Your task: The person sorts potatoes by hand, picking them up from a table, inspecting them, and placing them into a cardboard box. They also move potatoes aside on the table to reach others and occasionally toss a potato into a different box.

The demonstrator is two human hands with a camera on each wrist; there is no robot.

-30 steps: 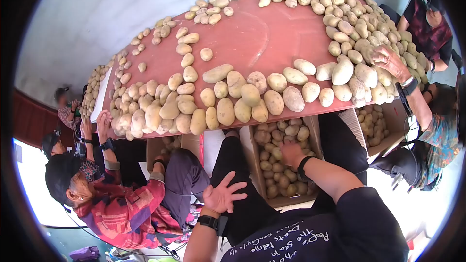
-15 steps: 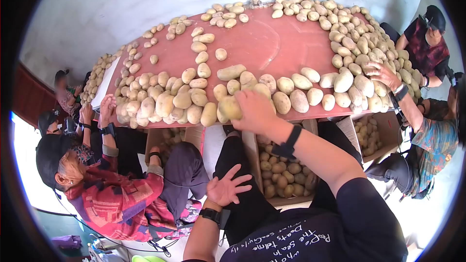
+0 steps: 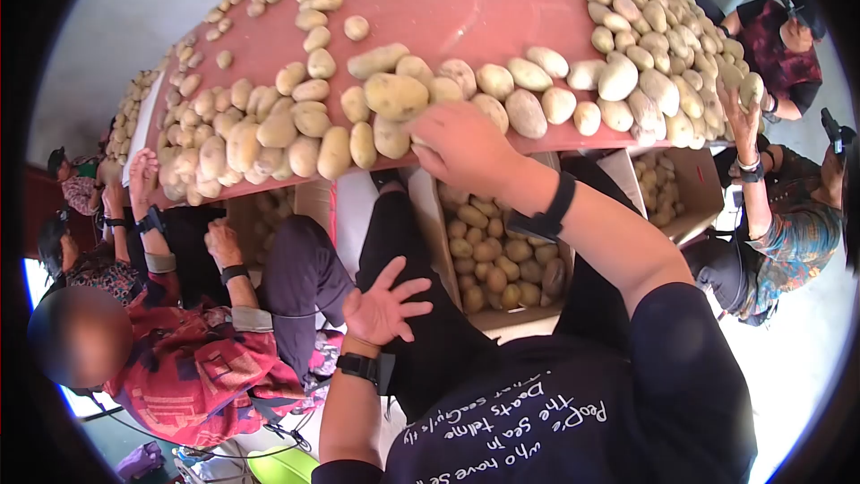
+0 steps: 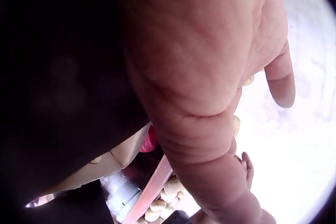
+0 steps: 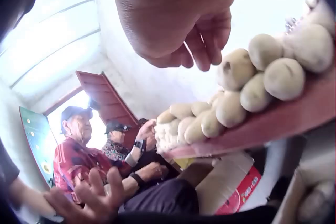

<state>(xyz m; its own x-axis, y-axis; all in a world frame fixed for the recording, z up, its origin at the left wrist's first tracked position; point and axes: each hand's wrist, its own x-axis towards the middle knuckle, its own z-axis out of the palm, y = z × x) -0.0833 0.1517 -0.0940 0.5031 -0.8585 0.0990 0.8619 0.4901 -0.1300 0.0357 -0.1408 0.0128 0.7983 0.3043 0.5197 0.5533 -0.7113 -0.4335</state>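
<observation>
Large potato lies on top of others along the front edge of the red table. Just right of it hovers my right hand, fingers bent loosely downward. The right wrist view shows this hand empty, its fingertips close above a potato with a dark spot. My left hand is held palm up over my lap with spread fingers and nothing in it; its palm fills much of the left wrist view. Between my legs, a cardboard box holds many potatoes.
Potatoes are heaped on the table's right side, with more at the left front. People sit at both sides, one in a red patterned jacket. Another potato box stands at the right, and one at the left.
My right hand rose from the box and carried a potato to the table edge; that potato now lies on the others, released. My left hand stays spread. The head view has shifted.
</observation>
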